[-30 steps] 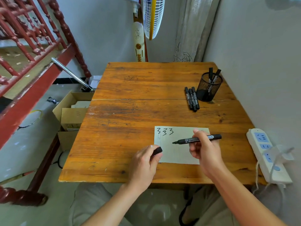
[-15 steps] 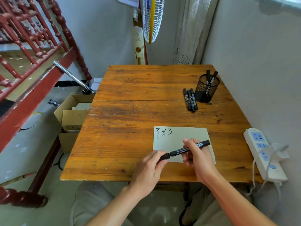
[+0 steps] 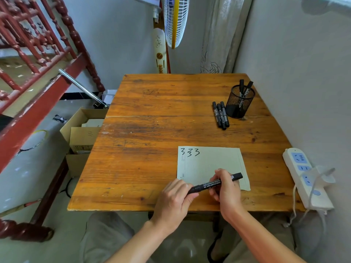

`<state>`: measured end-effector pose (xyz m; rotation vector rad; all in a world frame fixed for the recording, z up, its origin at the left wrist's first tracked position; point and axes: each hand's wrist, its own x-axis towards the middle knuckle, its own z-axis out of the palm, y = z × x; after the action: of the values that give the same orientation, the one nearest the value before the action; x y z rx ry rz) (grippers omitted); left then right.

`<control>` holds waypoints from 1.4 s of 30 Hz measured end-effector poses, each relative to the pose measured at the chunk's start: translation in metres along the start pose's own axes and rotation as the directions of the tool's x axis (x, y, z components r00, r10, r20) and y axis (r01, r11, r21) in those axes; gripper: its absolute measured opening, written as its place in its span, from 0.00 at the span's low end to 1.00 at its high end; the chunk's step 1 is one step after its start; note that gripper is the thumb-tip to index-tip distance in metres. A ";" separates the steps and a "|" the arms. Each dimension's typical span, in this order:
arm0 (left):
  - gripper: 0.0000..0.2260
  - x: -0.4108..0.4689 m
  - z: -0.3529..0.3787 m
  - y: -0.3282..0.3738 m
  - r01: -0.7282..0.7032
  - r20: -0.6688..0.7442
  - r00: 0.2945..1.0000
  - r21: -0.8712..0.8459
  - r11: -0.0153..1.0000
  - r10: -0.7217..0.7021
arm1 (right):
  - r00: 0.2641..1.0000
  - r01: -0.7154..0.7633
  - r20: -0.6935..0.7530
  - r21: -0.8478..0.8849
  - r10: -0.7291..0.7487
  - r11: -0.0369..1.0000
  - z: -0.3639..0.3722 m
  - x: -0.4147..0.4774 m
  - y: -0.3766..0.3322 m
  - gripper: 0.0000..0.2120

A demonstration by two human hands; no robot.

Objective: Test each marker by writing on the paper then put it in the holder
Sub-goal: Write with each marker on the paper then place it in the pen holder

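Note:
A black marker (image 3: 215, 183) lies across both hands above the near edge of the pale paper (image 3: 209, 164), which bears three handwritten "3" marks at its top left. My right hand (image 3: 226, 188) grips the marker's barrel. My left hand (image 3: 174, 198) pinches the cap on the marker's left end. Three black markers (image 3: 220, 115) lie side by side on the wooden table (image 3: 152, 149), just left of a black mesh holder (image 3: 239, 104) at the back right. Two markers stand in that holder.
A white power strip (image 3: 305, 177) with a plugged-in cord lies along the table's right edge by the wall. Cardboard boxes (image 3: 83, 133) sit on the floor left of the table. A red wooden frame (image 3: 38, 103) and a standing fan (image 3: 175, 19) are beyond.
My left hand carried the cap to the marker's tip and pushed it on. Both hands drew closer to the table's near edge, lowering the marker.

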<state>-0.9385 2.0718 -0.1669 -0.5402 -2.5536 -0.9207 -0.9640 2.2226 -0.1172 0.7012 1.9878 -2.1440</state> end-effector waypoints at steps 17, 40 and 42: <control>0.20 0.002 0.001 0.007 0.174 0.173 0.976 -0.249 0.953 -0.133 | 0.998 0.020 -0.057 0.100 -0.015 0.995 0.006 -0.004 -0.001 0.15; 0.18 0.018 0.010 -0.004 0.218 0.098 0.951 0.460 0.861 -0.293 | 0.839 0.428 -0.355 -0.035 -0.411 0.903 -0.048 0.141 -0.170 0.07; 0.18 0.018 0.010 -0.004 0.219 0.107 0.948 0.468 0.856 -0.300 | 0.805 0.414 -0.392 -0.167 -0.446 0.895 -0.047 0.170 -0.182 0.07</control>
<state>-0.9575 2.0800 -0.1679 -0.1398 -2.9224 -0.3315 -1.1763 2.3257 -0.0248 0.8232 2.6675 -2.2845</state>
